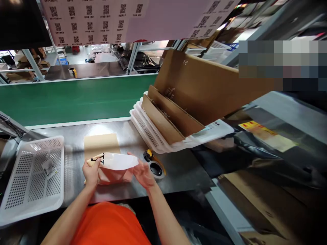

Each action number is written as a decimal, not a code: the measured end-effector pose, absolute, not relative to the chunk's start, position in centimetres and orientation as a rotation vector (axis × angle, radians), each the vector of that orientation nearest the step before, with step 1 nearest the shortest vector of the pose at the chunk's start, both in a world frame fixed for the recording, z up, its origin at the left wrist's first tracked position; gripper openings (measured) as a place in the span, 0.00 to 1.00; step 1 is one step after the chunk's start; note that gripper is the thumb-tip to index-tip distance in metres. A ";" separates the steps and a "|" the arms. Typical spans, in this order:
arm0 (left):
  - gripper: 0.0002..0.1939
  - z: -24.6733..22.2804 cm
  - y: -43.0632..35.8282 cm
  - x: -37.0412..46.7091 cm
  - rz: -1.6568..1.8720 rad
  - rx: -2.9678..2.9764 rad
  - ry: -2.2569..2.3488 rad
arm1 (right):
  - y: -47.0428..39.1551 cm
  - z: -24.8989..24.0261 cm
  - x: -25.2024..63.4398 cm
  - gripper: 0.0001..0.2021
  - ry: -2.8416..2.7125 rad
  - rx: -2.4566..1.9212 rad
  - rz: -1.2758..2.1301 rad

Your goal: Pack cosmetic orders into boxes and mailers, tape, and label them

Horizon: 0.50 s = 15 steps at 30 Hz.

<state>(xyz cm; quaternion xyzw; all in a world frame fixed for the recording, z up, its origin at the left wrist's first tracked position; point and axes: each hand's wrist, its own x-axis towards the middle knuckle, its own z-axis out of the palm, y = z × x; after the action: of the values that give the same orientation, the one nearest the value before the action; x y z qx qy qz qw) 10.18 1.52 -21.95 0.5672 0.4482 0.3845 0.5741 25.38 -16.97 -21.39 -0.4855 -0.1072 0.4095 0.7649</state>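
Observation:
A white plastic packet (119, 161), its left end pale yellow with black marks, is held above the bench between my two hands. My left hand (91, 172) is closed on the yellow end, thumb on top. At the other end, my right hand (143, 173) is slightly blurred, its fingers around the packet's edge. Below the packet hangs a pinkish, shiny part whose contents I cannot make out. A flat brown cardboard piece (100, 143) lies behind it on the metal bench. Close to my right hand rests a tape dispenser (155, 166) with yellow and black parts.
To the left stands a white perforated basket (34, 177) with a small clear packet (49, 168) inside. Stacked white baskets (150, 131) hold upright cardboard (201, 88) at the right. A green conveyor belt (76, 100) runs behind the bench. Overhead hangs a QR-code sheet (158, 22).

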 end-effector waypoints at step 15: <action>0.19 -17.5 1.7 11.0 0.846 1.070 0.844 | -14.6 -22.0 25.9 0.19 -0.183 -1.244 0.657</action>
<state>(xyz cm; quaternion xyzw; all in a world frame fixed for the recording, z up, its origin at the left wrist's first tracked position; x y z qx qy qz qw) 11.01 1.67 -17.50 0.4793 0.3782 0.3790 0.6954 25.94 -14.64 -22.00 -0.5710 -0.0842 0.3017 0.7588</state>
